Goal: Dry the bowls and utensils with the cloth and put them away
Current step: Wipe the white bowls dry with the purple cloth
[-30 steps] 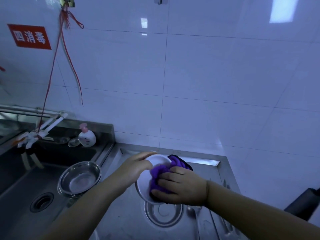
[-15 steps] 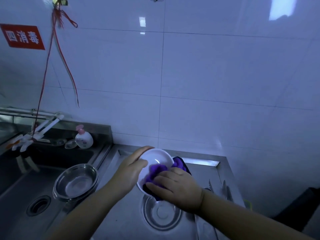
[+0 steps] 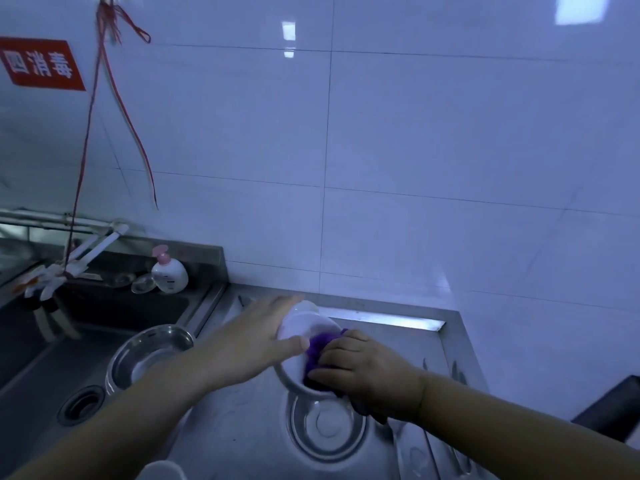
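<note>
We hold the white bowl in the air above the steel counter, over the middle of it and nearer the back edge, tilted up on its side so that its open mouth faces right and toward us and its base points off to the back left. Our left hand grips it with the fingers spread across the outer wall and the thumb hooked over the near rim. Our right hand has its fingers curled on the purple cloth, bunched and pressed into the bowl's hollow; the lower part of the cloth hangs out below the wrist, and how much of it lies inside we cannot see, for the hand covers it. Directly beneath the bowl a steel bowl sits upright on the counter. A second steel bowl stands at the counter's left edge, on the lip of the sink, partly hidden by our left forearm. Along the right edge lie some utensils, dim and half covered by the right arm, too faint to name. A pale round object at the front edge is cut off by the frame. At the sink's back corner stands a soap bottle.
</note>
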Demonstrator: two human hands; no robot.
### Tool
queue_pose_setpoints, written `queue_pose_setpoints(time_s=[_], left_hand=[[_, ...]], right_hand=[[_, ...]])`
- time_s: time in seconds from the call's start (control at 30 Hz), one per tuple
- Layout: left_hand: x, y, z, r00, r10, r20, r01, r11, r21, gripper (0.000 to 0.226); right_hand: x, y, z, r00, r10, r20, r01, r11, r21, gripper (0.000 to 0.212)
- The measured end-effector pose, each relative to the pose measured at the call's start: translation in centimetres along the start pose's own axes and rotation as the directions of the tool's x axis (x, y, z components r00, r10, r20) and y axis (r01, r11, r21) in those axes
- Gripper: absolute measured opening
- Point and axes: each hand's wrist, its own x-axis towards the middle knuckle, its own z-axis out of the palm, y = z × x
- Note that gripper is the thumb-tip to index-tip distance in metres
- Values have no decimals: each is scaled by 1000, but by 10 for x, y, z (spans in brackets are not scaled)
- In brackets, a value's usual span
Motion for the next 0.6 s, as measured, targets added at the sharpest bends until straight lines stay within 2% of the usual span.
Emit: queue_pose_setpoints(time_s=[0.03,0.1,0.13,0.2,0.23,0.3,0.4,0.47,0.53,0.57,0.6], left_hand=[[-4,-1,2,995,96,-19,-94,989,114,64],[-8,-1,7,964,262,45,-265,932,249,53],[-9,0,10,942,325,80,-334,892,305,42],[-5,3,15,896,440,58,-424,808,409,19],[-3,5,15,887,461,41,-430,788,441,14],[-1,4,12,927,367,80,-366,834,413,15],[0,-5,12,974,218,55,-225,955,191,16],[-2,-10,15,994,111,-4,-111,992,-66,17],[-5,-11,21,999,-8,-34,-7,913,-408,15],[-5,-10,26,998,-50,-31,24,818,-575,17],[-5,-9,30,997,-78,-28,36,718,-695,22]], right_hand=[[-2,1,-1,998,57,20,-58,998,26,24],[-3,3,-4,989,145,38,-147,986,83,25],[-3,4,-5,983,179,48,-183,976,114,26],[-1,5,-7,974,213,77,-222,962,159,31],[-1,4,-8,971,222,92,-235,956,176,34],[-3,5,-11,960,268,87,-280,935,215,40],[-6,8,-15,902,432,-9,-411,863,293,58],[-5,8,-16,789,595,-154,-495,764,415,62],[-3,9,-20,573,798,-189,-563,550,617,70],[-2,9,-22,476,864,-166,-570,446,690,72],[1,8,-24,427,890,-163,-555,400,729,71]])
